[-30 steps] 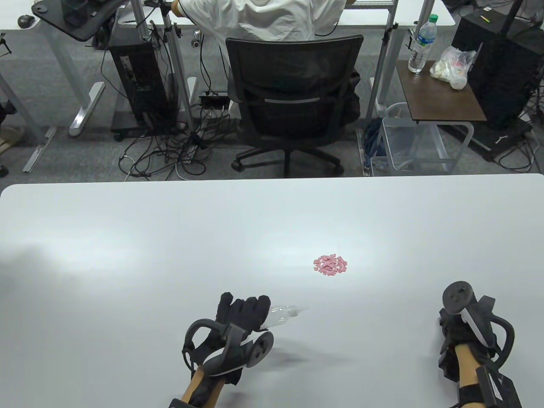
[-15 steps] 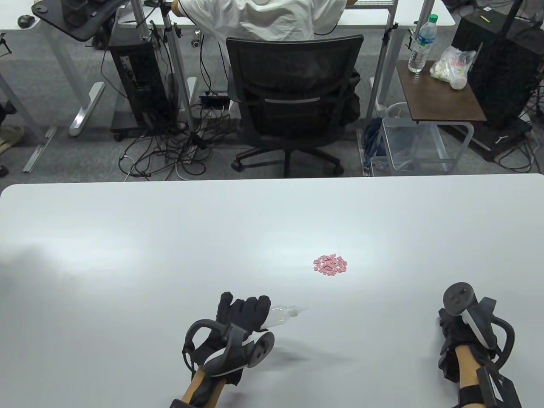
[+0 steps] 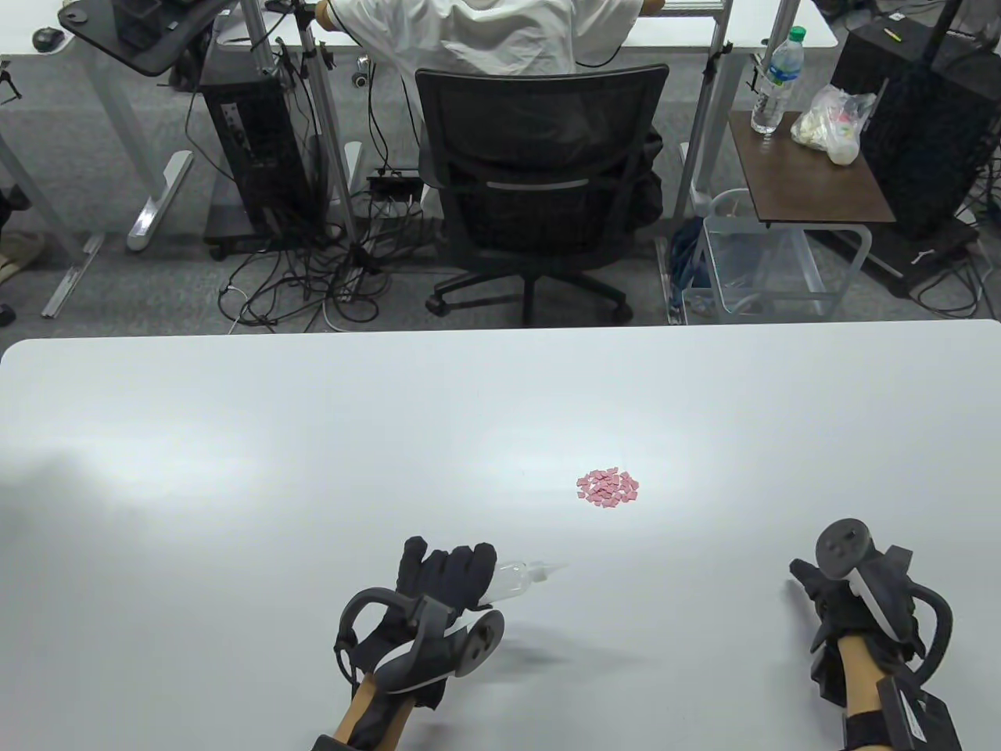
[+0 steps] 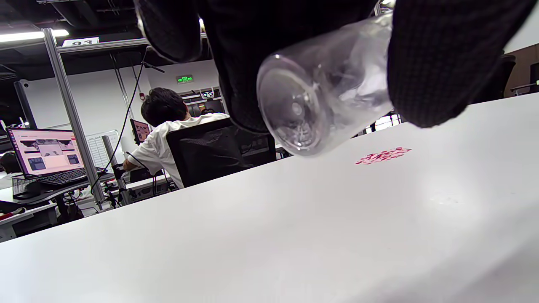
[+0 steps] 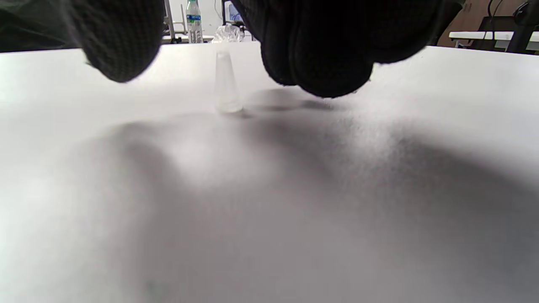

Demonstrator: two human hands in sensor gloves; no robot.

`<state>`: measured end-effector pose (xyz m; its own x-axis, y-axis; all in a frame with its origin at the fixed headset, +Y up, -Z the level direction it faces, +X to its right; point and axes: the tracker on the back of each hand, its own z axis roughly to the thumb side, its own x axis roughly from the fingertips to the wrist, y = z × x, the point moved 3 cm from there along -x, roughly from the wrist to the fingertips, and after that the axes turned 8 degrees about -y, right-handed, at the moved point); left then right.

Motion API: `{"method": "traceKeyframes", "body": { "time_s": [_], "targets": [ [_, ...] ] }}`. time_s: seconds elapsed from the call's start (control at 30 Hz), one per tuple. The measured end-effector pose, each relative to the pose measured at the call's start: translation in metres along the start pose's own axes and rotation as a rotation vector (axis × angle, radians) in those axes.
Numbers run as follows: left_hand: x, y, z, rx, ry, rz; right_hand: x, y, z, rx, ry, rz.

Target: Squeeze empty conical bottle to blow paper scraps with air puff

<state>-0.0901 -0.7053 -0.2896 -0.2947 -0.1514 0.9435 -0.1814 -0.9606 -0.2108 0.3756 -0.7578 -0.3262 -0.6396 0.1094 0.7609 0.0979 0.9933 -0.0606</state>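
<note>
Your left hand (image 3: 447, 577) grips the clear conical bottle (image 3: 512, 579) above the table, nozzle toward the pink paper scraps (image 3: 608, 488), which lie apart. Bring the nozzle near and low, then squeeze quickly. Your right hand (image 3: 848, 606) holds nothing.

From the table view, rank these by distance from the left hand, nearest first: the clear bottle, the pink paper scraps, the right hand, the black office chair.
1. Clear bottle: gripped in the left hand, nozzle pointing right.
2. Pink paper scraps: a pile up and to the right on the table.
3. Right hand: far right, near the table's front edge.
4. Black office chair: beyond the table's far edge.
</note>
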Motion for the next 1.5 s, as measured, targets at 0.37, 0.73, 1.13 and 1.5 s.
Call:
{"method": "traceKeyframes", "body": {
  "time_s": [0.37,0.73,1.13,1.5],
  "targets": [
    [0.000,0.002,-0.002,0.009,-0.020,-0.006,0.031,0.058,0.008,-0.159,0.093,-0.208],
    [-0.001,0.008,-0.002,0.006,-0.035,-0.049,0.082,0.063,0.059,-0.275,0.324,-0.279],
    [-0.020,0.024,-0.021,-0.050,-0.124,-0.098,0.079,0.038,0.074,-0.289,0.382,-0.212],
    [-0.096,0.039,-0.022,-0.322,-0.059,-0.129,0.085,0.043,0.079,-0.306,0.450,-0.231]
  ]
}}
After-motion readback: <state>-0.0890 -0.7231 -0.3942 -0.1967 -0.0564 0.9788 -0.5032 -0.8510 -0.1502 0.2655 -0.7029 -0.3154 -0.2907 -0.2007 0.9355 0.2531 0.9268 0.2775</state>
